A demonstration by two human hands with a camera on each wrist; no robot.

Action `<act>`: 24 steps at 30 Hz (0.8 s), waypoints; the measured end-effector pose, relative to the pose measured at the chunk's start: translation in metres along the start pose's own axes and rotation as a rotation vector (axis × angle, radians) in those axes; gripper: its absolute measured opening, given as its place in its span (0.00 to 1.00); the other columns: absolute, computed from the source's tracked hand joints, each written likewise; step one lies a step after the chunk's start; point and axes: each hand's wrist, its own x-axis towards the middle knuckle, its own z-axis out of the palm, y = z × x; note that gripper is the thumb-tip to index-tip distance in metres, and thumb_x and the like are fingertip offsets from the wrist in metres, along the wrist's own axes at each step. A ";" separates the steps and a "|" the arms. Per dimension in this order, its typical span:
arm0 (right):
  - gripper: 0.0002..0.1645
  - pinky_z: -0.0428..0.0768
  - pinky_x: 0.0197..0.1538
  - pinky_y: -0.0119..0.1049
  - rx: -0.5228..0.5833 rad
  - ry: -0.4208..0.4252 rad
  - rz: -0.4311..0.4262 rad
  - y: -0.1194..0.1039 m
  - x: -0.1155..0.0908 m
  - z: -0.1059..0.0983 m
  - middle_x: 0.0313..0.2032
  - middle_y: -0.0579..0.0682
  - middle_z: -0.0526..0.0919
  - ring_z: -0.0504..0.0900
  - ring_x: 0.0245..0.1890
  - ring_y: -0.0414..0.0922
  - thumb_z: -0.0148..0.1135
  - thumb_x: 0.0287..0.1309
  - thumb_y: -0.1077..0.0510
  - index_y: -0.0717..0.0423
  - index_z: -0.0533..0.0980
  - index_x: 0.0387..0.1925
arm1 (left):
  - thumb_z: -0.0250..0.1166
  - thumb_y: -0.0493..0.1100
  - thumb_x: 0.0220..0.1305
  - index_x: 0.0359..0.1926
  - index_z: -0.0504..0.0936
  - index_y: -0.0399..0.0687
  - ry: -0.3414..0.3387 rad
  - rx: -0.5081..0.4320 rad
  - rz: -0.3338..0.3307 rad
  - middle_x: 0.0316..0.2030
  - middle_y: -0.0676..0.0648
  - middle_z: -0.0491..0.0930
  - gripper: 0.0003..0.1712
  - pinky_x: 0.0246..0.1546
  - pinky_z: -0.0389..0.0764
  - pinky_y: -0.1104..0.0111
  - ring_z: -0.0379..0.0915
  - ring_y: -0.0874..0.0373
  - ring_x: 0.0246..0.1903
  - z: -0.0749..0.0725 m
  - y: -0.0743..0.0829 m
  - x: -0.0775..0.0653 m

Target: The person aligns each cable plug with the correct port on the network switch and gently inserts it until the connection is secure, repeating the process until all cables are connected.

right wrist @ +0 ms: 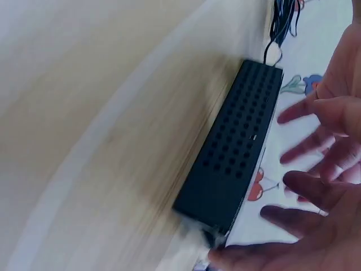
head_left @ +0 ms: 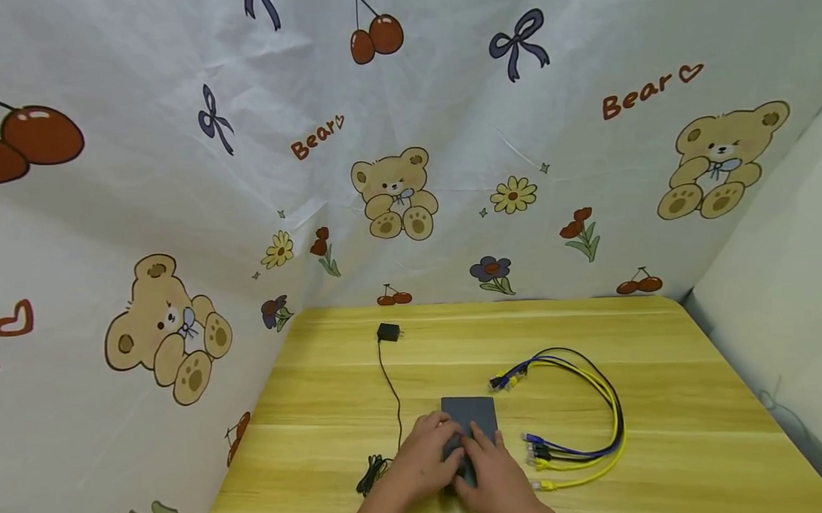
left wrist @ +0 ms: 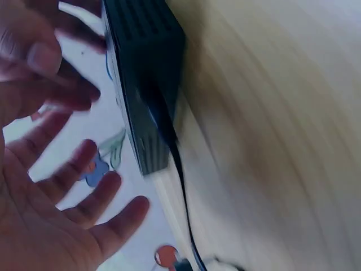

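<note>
A flat dark grey network box (head_left: 468,410) with vented sides lies on the table in front of me, partly covered by both hands. My left hand (head_left: 425,454) is over its left side, fingers loosely bent. My right hand (head_left: 495,472) is over the right side, and the two hands come close together above the box. In the left wrist view, a black power plug (left wrist: 161,116) sits in one side of the box, and spread fingers show beside its top face. In the right wrist view, a fingertip (right wrist: 223,255) is right at a corner of the box.
Left of the box a black power adapter (head_left: 389,332) lies at the back of the table, its thin cord running to a coiled bundle (head_left: 373,474). On the right lie yellow, blue and black network cables (head_left: 617,419) in a curve. Bear-printed cloth (head_left: 452,270) hangs behind.
</note>
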 end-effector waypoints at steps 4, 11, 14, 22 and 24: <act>0.45 0.64 0.65 0.65 0.089 0.031 -0.050 0.007 -0.003 -0.008 0.72 0.68 0.59 0.61 0.71 0.65 0.64 0.64 0.45 0.66 0.60 0.73 | 0.54 0.50 0.76 0.72 0.68 0.68 -0.045 -0.011 0.057 0.73 0.57 0.63 0.25 0.65 0.67 0.47 0.56 0.45 0.73 0.005 0.008 0.010; 0.34 0.80 0.50 0.54 -0.042 0.131 -0.001 0.025 -0.011 -0.024 0.71 0.64 0.64 0.75 0.62 0.62 0.68 0.59 0.58 0.61 0.71 0.66 | 0.57 0.59 0.72 0.78 0.52 0.73 -0.193 0.109 -0.040 0.76 0.53 0.55 0.38 0.63 0.64 0.39 0.44 0.37 0.76 0.013 0.015 0.011; 0.31 0.80 0.50 0.52 -0.157 0.159 0.017 0.037 -0.014 -0.031 0.69 0.61 0.68 0.76 0.61 0.61 0.70 0.57 0.59 0.58 0.75 0.63 | 0.55 0.64 0.71 0.76 0.54 0.77 -0.245 0.162 -0.060 0.77 0.52 0.53 0.37 0.63 0.65 0.40 0.40 0.40 0.77 0.018 0.014 0.010; 0.31 0.69 0.63 0.62 -0.335 0.144 0.068 0.073 -0.018 -0.043 0.65 0.65 0.73 0.71 0.62 0.70 0.69 0.60 0.52 0.62 0.76 0.62 | 0.53 0.67 0.70 0.74 0.58 0.79 -0.314 0.208 -0.046 0.78 0.57 0.47 0.34 0.64 0.62 0.38 0.36 0.43 0.78 0.022 0.009 0.008; 0.31 0.69 0.63 0.62 -0.345 0.125 0.096 0.080 -0.017 -0.044 0.64 0.67 0.73 0.71 0.61 0.71 0.69 0.60 0.51 0.64 0.76 0.61 | 0.52 0.67 0.71 0.74 0.58 0.78 -0.330 0.200 -0.040 0.78 0.56 0.46 0.34 0.64 0.62 0.38 0.36 0.43 0.78 0.021 0.009 0.007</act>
